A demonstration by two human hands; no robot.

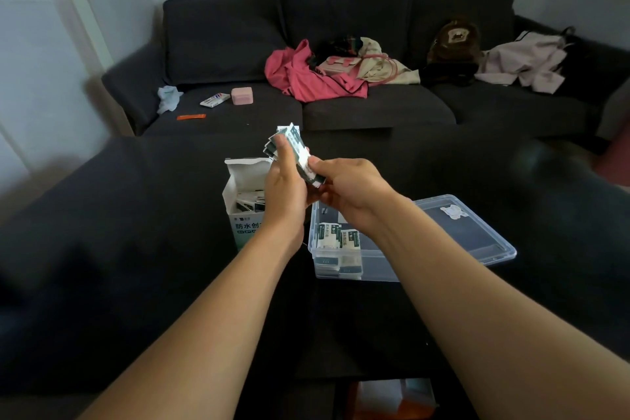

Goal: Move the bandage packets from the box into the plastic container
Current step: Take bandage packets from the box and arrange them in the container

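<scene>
Head view: we see both hands raised together above the dark upholstered surface, sharing one bunch of bandage packets. The left hand has its fingers curled round the lower part of the bunch, thumb laid up along the front; the packets fan out above its fingertips, thin flat paper sachets, white with dark green bands. The right hand pinches the near edge of the same bunch between thumb and forefinger, the other fingers curled beneath. Whether it has separated a single packet we cannot tell.

Directly below the left fingers stands the box, white cardboard, upright, top flap folded back, with green print on its front face. More packets lie loose inside it.

Below the right wrist sits the plastic container, clear, rectangular, shallow, with rounded corners. Packets already lie in it, stacked flat at its left end. Its clear lid lies flat just right of it, touching or overlapping its rim, with a pale sticker near the far corner.

Both forearms are bare and run up from the bottom edge, converging at the hands; wrists roughly straight, palms turned inward toward each other.

Beyond the fingertips is a dark fabric sofa holding pink clothing, a small pink case and a brown plush toy.
</scene>
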